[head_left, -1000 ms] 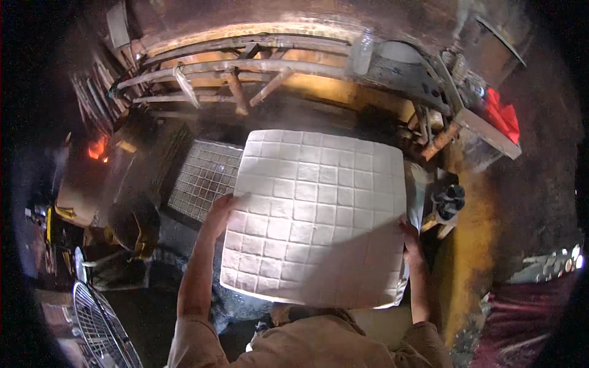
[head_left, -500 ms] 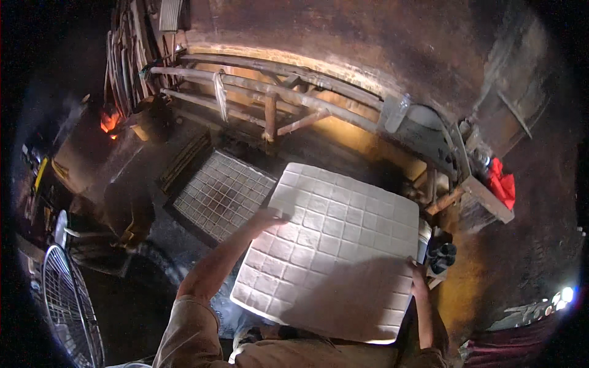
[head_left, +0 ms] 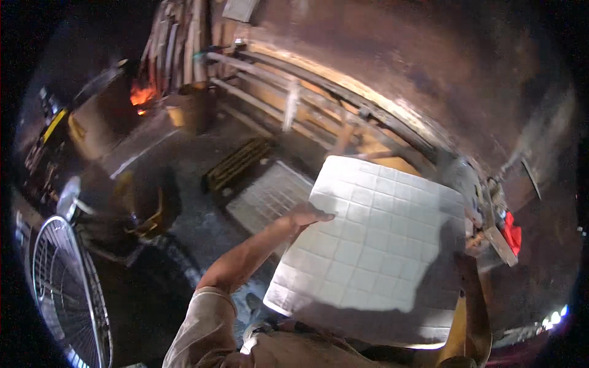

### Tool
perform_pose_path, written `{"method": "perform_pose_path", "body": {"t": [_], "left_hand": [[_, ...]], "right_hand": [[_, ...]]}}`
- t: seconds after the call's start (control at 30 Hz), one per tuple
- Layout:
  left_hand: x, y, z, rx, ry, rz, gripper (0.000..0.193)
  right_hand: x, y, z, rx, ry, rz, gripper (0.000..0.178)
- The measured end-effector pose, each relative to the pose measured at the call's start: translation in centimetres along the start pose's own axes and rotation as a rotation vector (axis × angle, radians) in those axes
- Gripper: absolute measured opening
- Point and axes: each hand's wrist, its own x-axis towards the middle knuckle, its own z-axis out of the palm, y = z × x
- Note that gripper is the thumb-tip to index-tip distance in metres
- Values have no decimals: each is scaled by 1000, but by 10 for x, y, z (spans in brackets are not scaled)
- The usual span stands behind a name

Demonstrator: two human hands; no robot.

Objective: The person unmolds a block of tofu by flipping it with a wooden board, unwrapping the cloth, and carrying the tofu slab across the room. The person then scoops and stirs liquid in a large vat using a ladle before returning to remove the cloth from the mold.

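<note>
Gripping slab (head_left: pixel 380 245) by its left edge in half-closed left hand (head_left: pixel 311 216), can't tell closure of shadowed right hand (head_left: pixel 465 261) – could slip, tipping rightward, if held unevenly

At the white slab's (head_left: pixel 374 233) left edge, most of the left hand's (head_left: pixel 307 216) fingers are hidden beneath; at its right edge, shadow swallows the right hand's (head_left: pixel 466 260). Slab and left forearm (head_left: pixel 251 254) cover part of the gridded tray (head_left: pixel 264 196), whose lines blur. The wooden rails (head_left: pixel 248 69) are smeared. The picture's bottom edge cuts the fan guard (head_left: pixel 70 288).
</note>
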Motion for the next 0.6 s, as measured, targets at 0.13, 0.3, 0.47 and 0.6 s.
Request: {"method": "perform_pose_path", "body": {"t": [0.13,0.3,0.47,0.6], "left_hand": [[-31,-65,-82,-217,279,168,53],[-99,-112,-190,-405,447,-28,36],[-179,-156,-292,35,584,-297,33],[-213,-213,-373,649,498,-339,33]], "right_hand": [[32,14,87,9,-201,27,24],[57,23,269,30,-518,254,19],[41,-3,468,-225,-675,53,16],[77,9,608,-340,-663,101,19]]}}
